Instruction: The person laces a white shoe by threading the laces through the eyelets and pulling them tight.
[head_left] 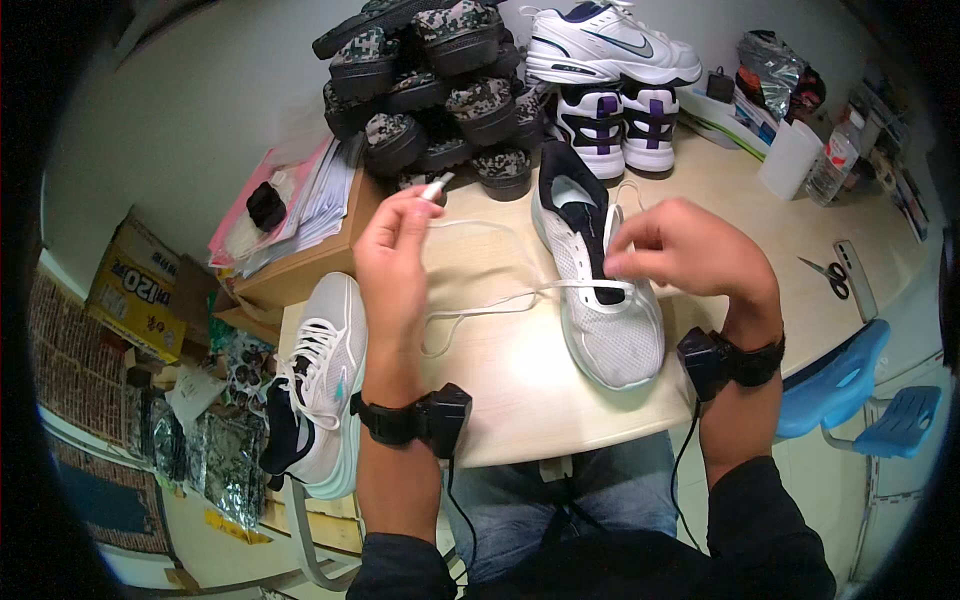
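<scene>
Looks like lacing: white lace (588, 284) crosses the white shoe (612, 335), mid-table, toe near. Left hand (390, 245) pinched on a lace end (436, 189); right hand (700, 248) curled by eyelets, can't tell if tips grip. Next likely calls for threading 1 free eyelet. Tabletop (520, 390) edge near toe; room right toward scissors (837, 283); stacked camo shoes (480, 110) crowd far side.

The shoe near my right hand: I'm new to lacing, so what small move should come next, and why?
Probably bring the small white piece in your left hand, perhaps a lace tip, toward the shoe. The white lace crosses near the toe and trails slack leftward over the table, while the visible black tongue above that crossing shows no lace across it.
</scene>
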